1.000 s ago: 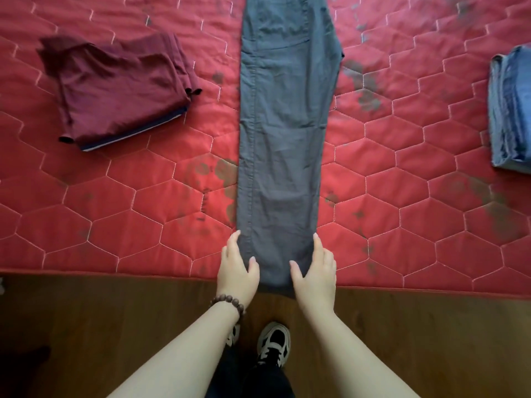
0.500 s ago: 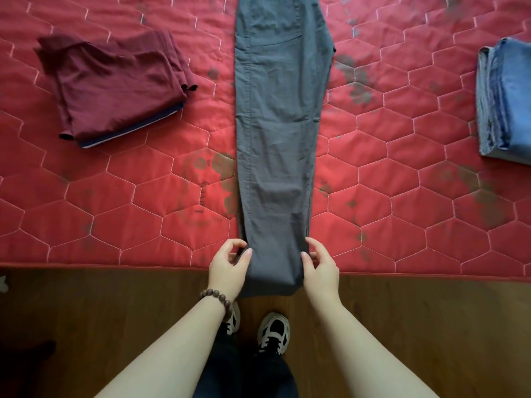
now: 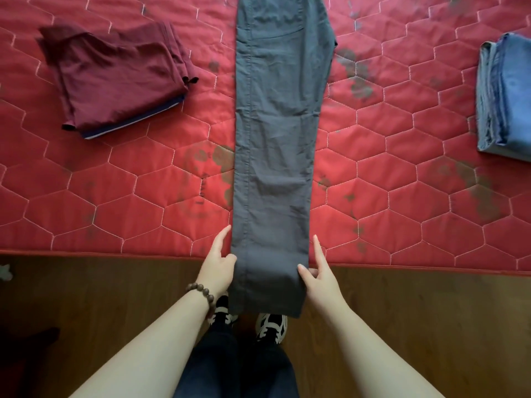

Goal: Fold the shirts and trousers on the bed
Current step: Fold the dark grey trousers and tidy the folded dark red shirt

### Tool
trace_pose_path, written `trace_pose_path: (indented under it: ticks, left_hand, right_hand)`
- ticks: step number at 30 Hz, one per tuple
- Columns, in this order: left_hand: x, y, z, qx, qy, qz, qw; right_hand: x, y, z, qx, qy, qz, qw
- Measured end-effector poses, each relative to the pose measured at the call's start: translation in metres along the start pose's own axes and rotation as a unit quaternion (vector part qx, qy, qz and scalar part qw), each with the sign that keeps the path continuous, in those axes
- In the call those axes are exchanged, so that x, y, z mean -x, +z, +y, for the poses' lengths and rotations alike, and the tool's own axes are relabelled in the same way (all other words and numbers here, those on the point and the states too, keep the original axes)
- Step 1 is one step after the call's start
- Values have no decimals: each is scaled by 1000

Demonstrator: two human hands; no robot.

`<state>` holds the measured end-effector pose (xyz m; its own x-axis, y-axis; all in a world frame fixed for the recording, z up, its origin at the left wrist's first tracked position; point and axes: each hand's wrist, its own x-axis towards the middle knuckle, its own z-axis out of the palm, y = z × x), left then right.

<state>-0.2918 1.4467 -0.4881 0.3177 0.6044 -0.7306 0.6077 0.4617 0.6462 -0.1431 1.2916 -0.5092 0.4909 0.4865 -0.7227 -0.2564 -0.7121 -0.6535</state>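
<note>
Grey trousers (image 3: 275, 133): laid out long and narrow, legs stacked one on the other, running from the far edge of the picture straight down the middle of the bed to its near edge. The hem end hangs past that edge, over the floor, in front of the person's shoes.

Left hand (image 3: 217, 270): at the left side of the hem end, right on the bed's near edge. Thumb tip presses on top of the cloth, forefinger points out straight along the trouser side; the other fingers are tucked under, so a pinch on the fabric. A bead bracelet (image 3: 201, 294) sits on the wrist.

Right hand (image 3: 321, 278): mirrors it on the right side of the hem. Thumb on top of the cloth, forefinger straight along the side seam, remaining fingers curled below — pinching the trousers too.

Bed (image 3: 115, 202): red quilted cover with hexagon stitching and dark blotches here and there; its near edge runs across the lower half of the view.

Maroon folded garment (image 3: 115, 79): toward the bed's far left, well apart from the trousers, with a dark blue-and-white layer peeking out beneath its near edge.

Folded blue jeans (image 3: 505, 96): at the bed's right edge, partly cut off by the picture.

Floor (image 3: 86, 305): brown wood boards below the bed.

Shoes (image 3: 271, 326): black-and-white trainers, toes partly hidden behind the hanging hem.
</note>
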Motion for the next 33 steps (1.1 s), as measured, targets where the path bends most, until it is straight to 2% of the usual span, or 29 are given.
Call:
trace_pose_path:
  ticks: [3,6,10,12,15,16,22,25,27,30,32,33]
  left_hand:
    - [5,-16,8,63,-40,-42,996]
    - [11,-30,27,90,-36,-87,991]
    - [16,-41,52,10,25,-156,987]
    - [13,-45,69,-58,79,-148,984]
    - [1,-48,98,-178,170,-78,966]
    - [-5,-48,108,-188,184,-58,963]
    - [-63,-50,173,-24,201,-92,975]
    - [-114,-48,202,48,185,-72,979]
    - [-146,-45,205,55,149,-62,985]
    - [-193,-39,190,29,0,-72,997]
    - [-206,-34,176,66,-84,-94,990]
    - [-212,-32,170,83,-102,-98,986]
  right_hand:
    - [8,-13,-12,-17,-15,-55,998]
    - [14,-29,-33,25,-37,-96,994]
    - [12,-44,-62,92,-99,-116,984]
    - [8,-49,-79,98,-120,-92,984]
    - [-4,-58,-105,114,-170,-42,978]
    - [-9,-61,-116,115,-183,-29,976]
    - [-58,-62,-201,9,-225,-45,973]
    - [-110,-54,-242,10,-226,20,974]
    - [-147,-49,-249,36,-190,64,979]
    - [-193,-37,-231,109,-38,45,992]
    - [-204,-28,-210,135,9,28,990]
    - [-207,-26,-204,136,15,34,990]
